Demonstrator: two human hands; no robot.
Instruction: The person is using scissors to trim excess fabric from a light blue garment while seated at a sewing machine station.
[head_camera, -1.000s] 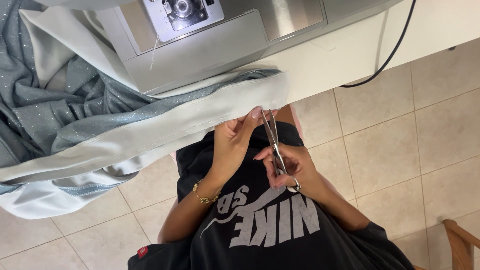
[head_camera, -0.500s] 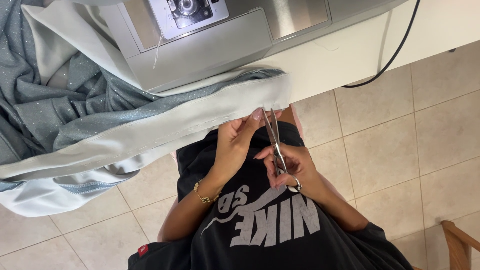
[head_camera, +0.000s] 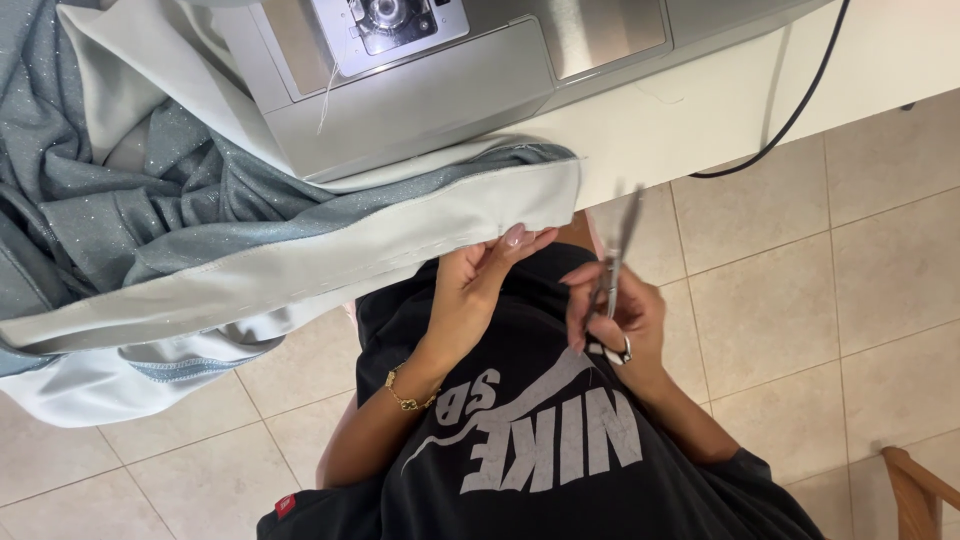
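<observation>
My left hand (head_camera: 470, 290) pinches the lower edge of the pale grey fabric band (head_camera: 300, 265) near its right end, where it hangs off the table edge (head_camera: 700, 120). My right hand (head_camera: 615, 320) is closed around small metal scissors (head_camera: 612, 265), blades blurred, pointing up, just clear of the cloth. Glittery blue-grey fabric (head_camera: 110, 200) is bunched to the left. Grey sewing machine (head_camera: 420, 90) sits above, black cable (head_camera: 790, 110) to the right, beige tile floor (head_camera: 820, 300) below.

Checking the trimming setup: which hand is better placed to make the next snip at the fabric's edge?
Probably the right hand: it holds the scissors just beside the pale fabric band, while the left hand pinches that edge.
</observation>
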